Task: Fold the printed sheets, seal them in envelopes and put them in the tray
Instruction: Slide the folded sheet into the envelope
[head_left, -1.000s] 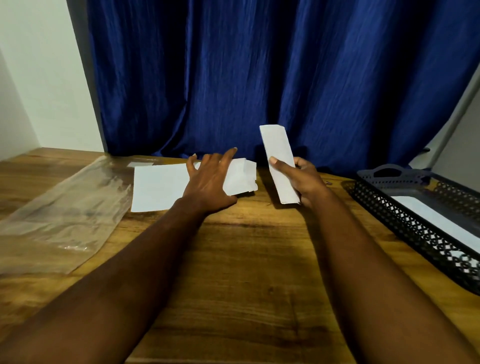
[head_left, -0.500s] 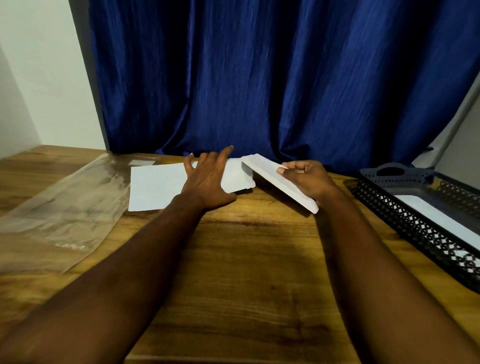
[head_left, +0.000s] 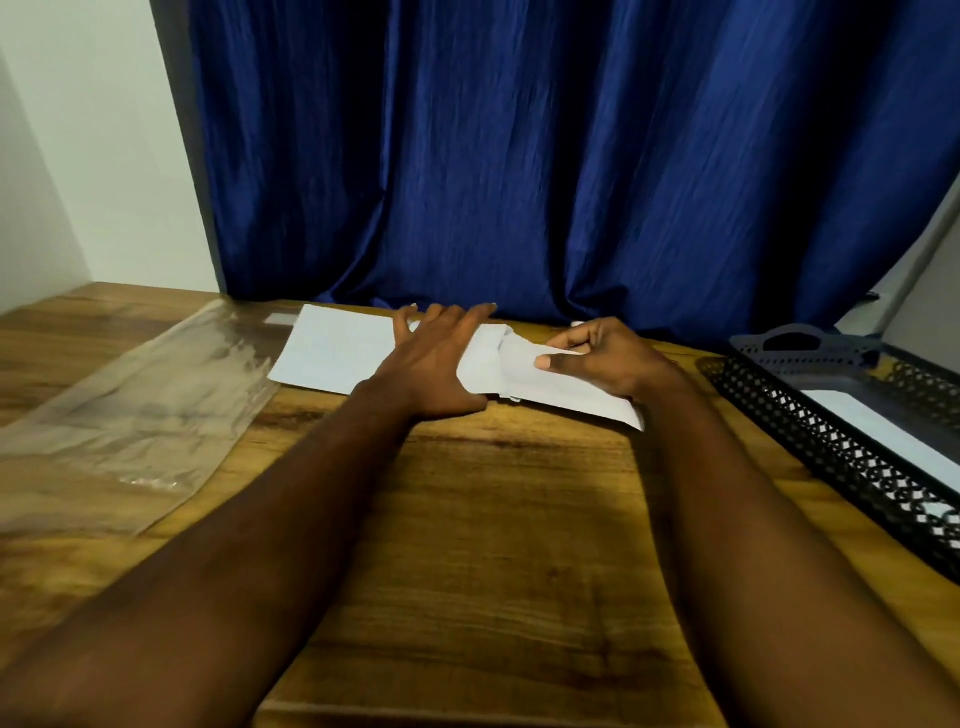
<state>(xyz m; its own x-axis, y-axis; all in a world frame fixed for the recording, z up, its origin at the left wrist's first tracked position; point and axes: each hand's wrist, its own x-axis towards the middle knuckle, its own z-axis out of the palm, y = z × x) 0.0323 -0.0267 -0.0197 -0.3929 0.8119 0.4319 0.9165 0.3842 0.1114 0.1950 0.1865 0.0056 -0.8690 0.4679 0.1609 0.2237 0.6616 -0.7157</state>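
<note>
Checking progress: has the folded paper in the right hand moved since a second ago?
Yes. The folded paper dropped from upright before the curtain to nearly flat on the table, its end reaching the white stack.

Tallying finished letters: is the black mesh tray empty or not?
Not empty. A flat white piece, likely an envelope, lies inside the tray; it runs off frame, so how many cannot be told.
</note>
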